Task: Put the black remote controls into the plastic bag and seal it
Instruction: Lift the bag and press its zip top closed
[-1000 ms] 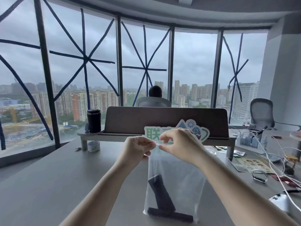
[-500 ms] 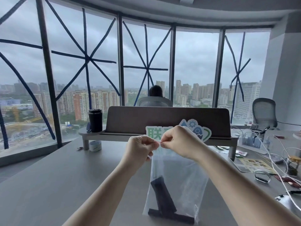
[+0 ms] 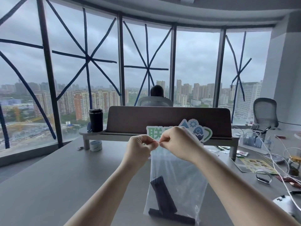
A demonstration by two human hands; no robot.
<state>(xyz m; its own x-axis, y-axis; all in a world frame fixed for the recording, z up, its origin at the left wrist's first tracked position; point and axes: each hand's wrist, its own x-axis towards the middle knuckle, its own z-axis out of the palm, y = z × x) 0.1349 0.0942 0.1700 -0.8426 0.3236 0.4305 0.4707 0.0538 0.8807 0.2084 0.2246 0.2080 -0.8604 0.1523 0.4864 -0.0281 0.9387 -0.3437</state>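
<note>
A clear plastic bag (image 3: pixel 184 181) hangs above the grey table (image 3: pixel 65 176), held up by its top edge. My left hand (image 3: pixel 140 149) and my right hand (image 3: pixel 177 141) pinch that edge side by side, fingertips almost touching. Two black remote controls lie in the bottom of the bag: one remote (image 3: pixel 162 194) leans upright at a slant, the other remote (image 3: pixel 172 216) lies flat across the bottom. The bag's bottom rests near the table's front.
A brown shelf riser (image 3: pixel 169 121) with a green-and-blue sign (image 3: pixel 202 132) stands behind my hands. A black cup (image 3: pixel 95 120) sits at its left, a tape roll (image 3: pixel 96 145) under it. Cables (image 3: pixel 276 154), papers and a jar clutter the right. A person sits beyond.
My two hands have drawn closer together along the bag's top edge, until the fingertips nearly meet. The bag and remotes hang much as before.
</note>
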